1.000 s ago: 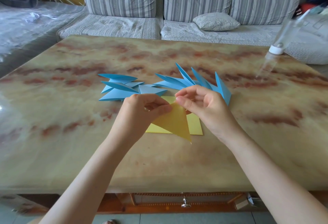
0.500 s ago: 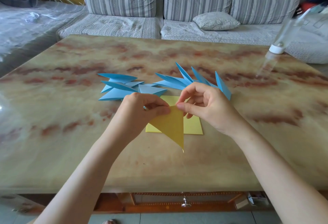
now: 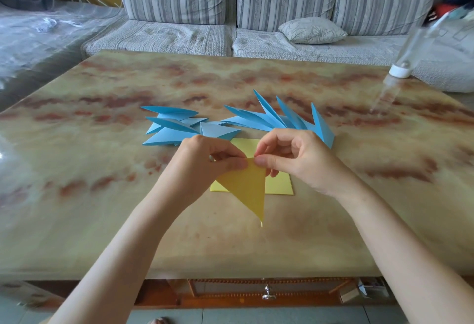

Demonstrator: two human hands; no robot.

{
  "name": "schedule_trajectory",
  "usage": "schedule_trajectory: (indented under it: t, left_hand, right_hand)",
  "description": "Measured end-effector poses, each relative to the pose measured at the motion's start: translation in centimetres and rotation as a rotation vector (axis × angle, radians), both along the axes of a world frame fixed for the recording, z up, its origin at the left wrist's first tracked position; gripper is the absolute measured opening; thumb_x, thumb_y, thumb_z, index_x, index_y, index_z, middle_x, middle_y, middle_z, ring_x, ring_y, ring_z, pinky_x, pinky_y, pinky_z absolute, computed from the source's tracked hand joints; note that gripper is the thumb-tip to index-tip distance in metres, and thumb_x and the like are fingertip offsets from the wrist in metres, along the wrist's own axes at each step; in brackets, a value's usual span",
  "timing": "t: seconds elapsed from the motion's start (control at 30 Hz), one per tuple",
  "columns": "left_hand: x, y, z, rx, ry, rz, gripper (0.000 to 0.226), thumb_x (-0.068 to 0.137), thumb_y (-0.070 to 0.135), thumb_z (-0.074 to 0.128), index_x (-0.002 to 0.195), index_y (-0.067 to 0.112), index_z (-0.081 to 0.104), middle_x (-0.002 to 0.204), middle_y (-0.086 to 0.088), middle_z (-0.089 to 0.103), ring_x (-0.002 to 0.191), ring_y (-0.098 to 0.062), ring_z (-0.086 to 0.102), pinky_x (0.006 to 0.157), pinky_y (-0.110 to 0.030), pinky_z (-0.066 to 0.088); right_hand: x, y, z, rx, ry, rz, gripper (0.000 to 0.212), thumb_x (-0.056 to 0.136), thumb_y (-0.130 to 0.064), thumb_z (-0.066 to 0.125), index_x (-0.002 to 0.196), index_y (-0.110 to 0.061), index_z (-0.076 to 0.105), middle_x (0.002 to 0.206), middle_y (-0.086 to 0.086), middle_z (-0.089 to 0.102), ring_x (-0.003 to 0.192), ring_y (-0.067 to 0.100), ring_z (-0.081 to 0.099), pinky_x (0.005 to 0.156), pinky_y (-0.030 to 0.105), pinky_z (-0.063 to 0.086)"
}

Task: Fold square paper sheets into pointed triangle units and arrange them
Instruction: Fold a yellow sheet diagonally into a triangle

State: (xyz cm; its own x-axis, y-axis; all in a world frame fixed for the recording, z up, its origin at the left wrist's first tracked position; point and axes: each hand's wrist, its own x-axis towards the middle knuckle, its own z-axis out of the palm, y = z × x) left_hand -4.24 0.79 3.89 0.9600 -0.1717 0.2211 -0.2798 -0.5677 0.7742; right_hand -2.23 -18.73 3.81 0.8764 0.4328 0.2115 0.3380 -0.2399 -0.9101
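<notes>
Head view: yellow sheets [image 3: 279, 184] partly behind yellow triangle [image 3: 247, 187] (far bottle [image 3: 415, 44] blurry)

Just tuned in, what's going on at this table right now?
A person is folding a yellow triangle, pinching its top corner with the left hand and the right hand. Its point aims toward the person. Flat yellow paper lies beneath, and finished blue units lie beyond on the table.
</notes>
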Motion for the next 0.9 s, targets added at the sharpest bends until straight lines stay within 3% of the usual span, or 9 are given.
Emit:
schedule_trajectory:
  t: [0.37, 0.67, 0.9]
  left_hand:
    - [-0.09, 0.03, 0.05, 0.019, 0.020, 0.014, 0.016, 0.078, 0.020, 0.075, 0.071, 0.033, 0.069, 0.064, 0.017, 0.061, 0.058, 0.009, 0.050, 0.057, -0.006, 0.036]
    - [-0.03, -0.03, 0.22, 0.099, 0.028, 0.004, 0.016, 0.079, 0.020, 0.075, 0.074, 0.034, 0.069, 0.070, 0.017, 0.064, 0.063, 0.014, 0.051, 0.059, -0.003, 0.036]
    - [0.26, -0.33, 0.02, 0.169, 0.003, 0.026, 0.006, 0.081, 0.023, 0.073, 0.083, 0.029, 0.074, 0.075, 0.013, 0.066, 0.065, 0.005, 0.053, 0.061, -0.004, 0.037]
  right_hand:
    - [-0.23, -0.09, -0.14, 0.035, 0.027, -0.010, 0.011, 0.080, 0.002, 0.070, 0.083, -0.008, 0.067, 0.066, -0.001, 0.069, 0.059, 0.016, 0.067, 0.058, 0.024, 0.052]
    - [0.10, -0.06, 0.11, -0.021, 0.122, -0.027, 0.009, 0.078, -0.003, 0.073, 0.081, -0.003, 0.064, 0.064, 0.010, 0.069, 0.057, 0.019, 0.067, 0.054, 0.023, 0.052]
    - [0.38, -0.14, 0.33, -0.093, 0.169, -0.034, 0.008, 0.083, -0.004, 0.071, 0.084, -0.002, 0.063, 0.067, 0.010, 0.070, 0.061, 0.021, 0.070, 0.056, 0.026, 0.055]
